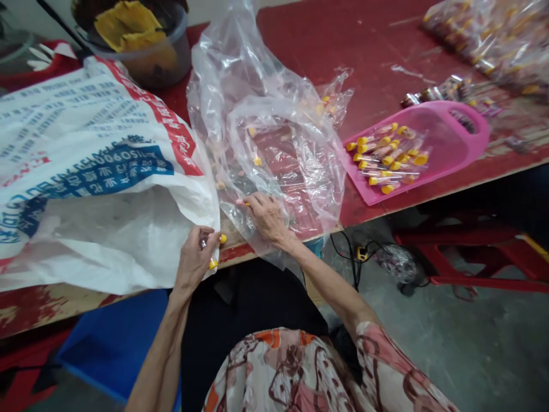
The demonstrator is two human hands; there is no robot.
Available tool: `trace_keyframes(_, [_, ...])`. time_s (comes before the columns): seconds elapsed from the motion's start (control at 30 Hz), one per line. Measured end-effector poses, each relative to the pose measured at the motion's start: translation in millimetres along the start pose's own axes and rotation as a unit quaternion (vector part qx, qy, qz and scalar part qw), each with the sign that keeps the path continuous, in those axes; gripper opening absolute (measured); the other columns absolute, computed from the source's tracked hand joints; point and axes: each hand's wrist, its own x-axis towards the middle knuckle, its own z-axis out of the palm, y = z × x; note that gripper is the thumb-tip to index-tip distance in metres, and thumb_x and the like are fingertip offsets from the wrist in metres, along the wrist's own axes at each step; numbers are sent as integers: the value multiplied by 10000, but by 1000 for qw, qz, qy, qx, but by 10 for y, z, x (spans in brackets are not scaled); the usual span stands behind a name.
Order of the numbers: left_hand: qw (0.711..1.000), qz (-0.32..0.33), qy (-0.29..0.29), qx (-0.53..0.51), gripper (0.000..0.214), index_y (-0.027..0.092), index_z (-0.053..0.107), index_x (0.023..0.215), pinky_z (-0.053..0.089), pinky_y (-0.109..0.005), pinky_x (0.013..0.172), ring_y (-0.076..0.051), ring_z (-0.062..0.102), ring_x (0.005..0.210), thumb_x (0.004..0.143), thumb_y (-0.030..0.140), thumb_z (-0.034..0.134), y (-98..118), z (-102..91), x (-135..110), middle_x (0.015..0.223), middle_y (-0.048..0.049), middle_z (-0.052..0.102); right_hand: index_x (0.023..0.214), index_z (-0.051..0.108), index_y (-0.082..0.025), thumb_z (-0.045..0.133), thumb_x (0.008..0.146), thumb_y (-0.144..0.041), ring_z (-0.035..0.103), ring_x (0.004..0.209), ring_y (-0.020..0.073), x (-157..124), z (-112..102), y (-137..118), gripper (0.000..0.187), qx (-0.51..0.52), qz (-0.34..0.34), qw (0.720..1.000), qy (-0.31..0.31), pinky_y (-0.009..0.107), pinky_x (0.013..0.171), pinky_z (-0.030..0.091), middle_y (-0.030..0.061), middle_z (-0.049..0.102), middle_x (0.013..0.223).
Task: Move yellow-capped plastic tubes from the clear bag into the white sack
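My left hand (197, 254) is closed around small clear tubes with yellow caps (213, 264), at the edge of a printed white woven sack (107, 234). Over a clear plastic bag (295, 189), my right hand (266, 217) pinches a small yellow-and-pink piece (244, 203), perhaps another tube; the fingers partly hide it. A few yellow-capped tubes (257, 161) show through the bag's film. To the right, a pink scoop tray (446, 134) holds a heap of yellow-capped tubes (388, 157).
At the back left stands a clear tub (175, 51) with yellow material inside. Large filled clear bags (501, 40) lie at the back right of the red table (300, 34). Below are a red stool (480, 252), black cables (354, 263) and a blue bin (115, 337).
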Motion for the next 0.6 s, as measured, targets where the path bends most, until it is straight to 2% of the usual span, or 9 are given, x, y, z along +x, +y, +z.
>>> trace_keyframes(0.07, [999,-1,36,-21,358,215,629,925,498,-271,636,-176,638,711,842,562,665,5,-6,-9,827,-32,698,1127,696,-181,435,1164,-312,626,1035,211,40,-87,41,294,4,11,999,50,385,1032,416,86,727,1094])
trace_keyframes(0.17, [997,11,82,1,347,211,636,972,457,-253,591,-155,593,634,877,545,645,55,61,-62,782,-14,676,1215,678,-177,439,1155,-277,626,1062,203,1,-124,-2,266,79,-1,992,93,353,985,453,88,711,1155])
trace_keyframes(0.23, [992,28,79,91,274,210,647,952,422,-253,589,-158,594,628,878,474,642,87,134,-94,749,-16,669,1225,676,-173,473,1133,-231,637,1036,178,-71,-50,-68,230,129,-7,989,69,302,916,495,78,694,1154])
trace_keyframes(0.33, [975,69,46,206,210,216,658,903,416,-269,625,-185,639,668,860,420,639,119,192,-116,717,-26,670,1189,694,-171,508,1115,-204,652,1026,160,-170,90,-167,203,131,6,991,10,265,870,530,68,685,1140])
trace_keyframes(0.4, [972,96,69,201,271,218,663,932,453,-280,651,-193,654,674,885,482,623,137,184,-123,747,-33,687,1220,691,-174,491,1133,-227,656,1083,152,-203,139,-215,225,116,16,993,16,251,903,540,68,688,1169])
trace_keyframes(0.5, [969,104,141,172,400,213,665,984,474,-294,641,-193,641,655,905,598,592,140,164,-107,820,-51,705,1270,668,-174,486,1149,-269,657,1115,142,-205,163,-238,238,74,-1,997,36,239,962,540,65,690,1186])
trace_keyframes(0.53, [969,100,140,177,420,214,662,964,457,-297,614,-192,619,631,896,620,580,138,160,-86,801,-51,693,1256,668,-174,505,1144,-284,660,1096,150,-198,170,-230,226,44,-18,999,25,251,962,545,66,692,1171])
trace_keyframes(0.6, [975,88,87,183,443,222,647,877,428,-301,570,-194,582,595,838,657,572,157,136,-24,732,-44,660,1208,671,-174,524,1137,-311,664,1071,172,-183,184,-198,214,-26,-51,998,-15,286,957,553,71,694,1143])
